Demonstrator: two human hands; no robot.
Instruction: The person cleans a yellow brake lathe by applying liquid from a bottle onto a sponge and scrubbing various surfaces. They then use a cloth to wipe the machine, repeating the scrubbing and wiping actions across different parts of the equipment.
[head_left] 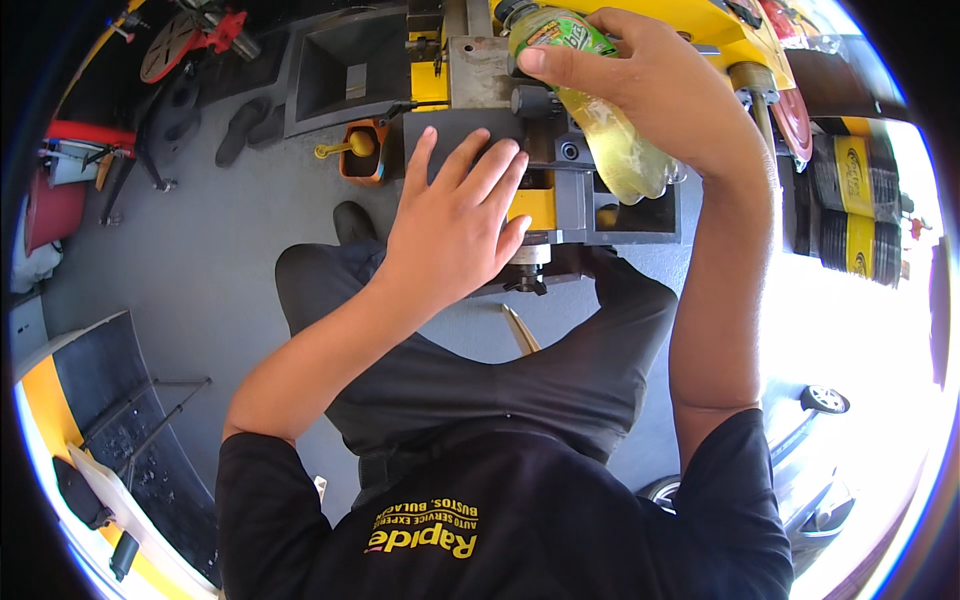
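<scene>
One bottle [606, 122] of yellowish liquid [632, 162] is clasped by the right hand [660, 88]; the left hand [446, 215] lies spread.

My right hand [665, 95] hides part of bottle [612, 140]; some fingers unseen. Cap [514, 9] clipped by top edge. My left hand [447, 225]: palm unseen. Car [808, 500] partly behind my sleeve [735, 475].

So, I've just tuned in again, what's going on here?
A person is at a machine. Their right hand grips a bottle of yellow-green liquid, tilted, its neck pointing away from them. Their left hand is spread over a dark plate on the machine, apparently resting on it. To the left of the machine sits an orange box with a yellow scoop in it; neither hand is on it.
</scene>
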